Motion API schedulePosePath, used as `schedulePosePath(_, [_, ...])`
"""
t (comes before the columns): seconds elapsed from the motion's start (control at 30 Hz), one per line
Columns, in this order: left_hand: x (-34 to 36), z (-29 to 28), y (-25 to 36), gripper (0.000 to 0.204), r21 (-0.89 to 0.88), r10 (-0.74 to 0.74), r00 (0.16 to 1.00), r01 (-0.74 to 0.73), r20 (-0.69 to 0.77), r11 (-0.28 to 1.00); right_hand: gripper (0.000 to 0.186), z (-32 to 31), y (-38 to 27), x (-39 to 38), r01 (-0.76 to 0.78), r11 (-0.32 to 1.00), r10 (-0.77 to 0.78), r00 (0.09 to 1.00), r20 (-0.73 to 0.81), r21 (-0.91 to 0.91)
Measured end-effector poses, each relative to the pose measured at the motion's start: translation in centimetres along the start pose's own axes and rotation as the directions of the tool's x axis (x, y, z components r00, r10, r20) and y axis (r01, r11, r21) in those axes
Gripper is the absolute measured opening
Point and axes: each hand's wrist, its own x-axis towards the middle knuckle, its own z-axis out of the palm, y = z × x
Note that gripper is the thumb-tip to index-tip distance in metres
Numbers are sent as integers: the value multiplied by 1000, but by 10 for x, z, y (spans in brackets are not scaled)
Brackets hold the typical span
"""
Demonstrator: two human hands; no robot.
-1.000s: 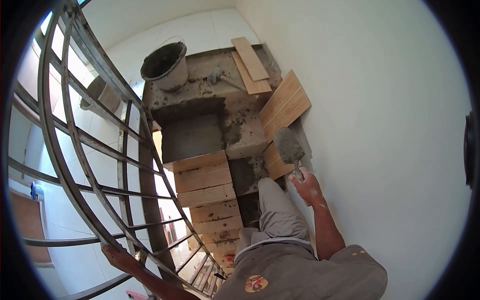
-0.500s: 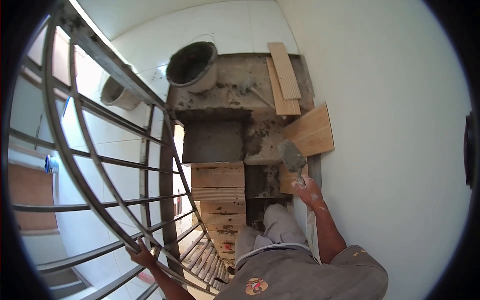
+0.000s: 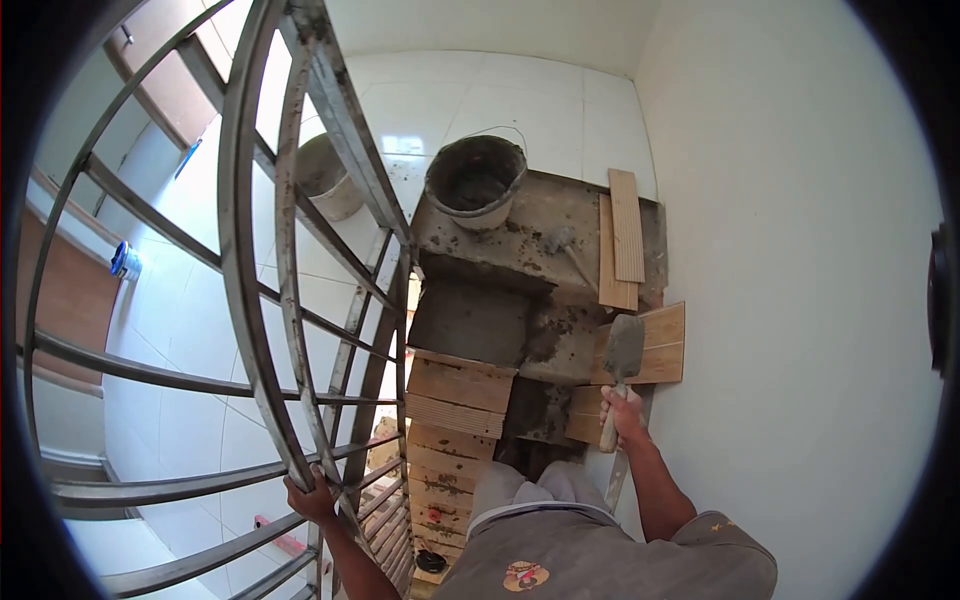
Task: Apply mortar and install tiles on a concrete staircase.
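Grey-bladed, the trowel (image 3: 624,352) points up the stairs, its handle gripped in the person's right hand (image 3: 627,416), over by the wood-patterned planks (image 3: 662,342) near the white wall (image 3: 790,300); their left hand (image 3: 312,497) is closed around the metal railing (image 3: 236,220), and ahead I see a dark-rimmed bucket (image 3: 475,190) standing on rough concrete (image 3: 562,205)

We can read no words or numbers here. On the chest of the grey-brown shirt (image 3: 600,545) we see a printed emblem (image 3: 525,577), rounded and orange-toned, its details too small for us to make out. Small yellow stars (image 3: 717,527) mark the right sleeve (image 3: 738,548).
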Motion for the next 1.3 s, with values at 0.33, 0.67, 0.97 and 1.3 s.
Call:
schedulePosePath(0.33, [-40,35,11,84,-40,-400,907,398,-134,916,13,0,-48,-1,346,937,-337,931,-140,45])
schedulePosePath(0.67, [-181,245,94,42,-69,132,514,-140,848,988,13,11,-50,48,445,895,-429,871,-241,17])
schedulePosePath(0.97, [-212,442,617,62,-501,509,285,-106,812,859,23,-20,-50,45,327,820,-513,783,-351,-470])
schedulePosePath(1.3, [-231,613,766,66,-389,257,468,211,846,897,21,-49,-42,88,319,886,-447,778,-441,-335])
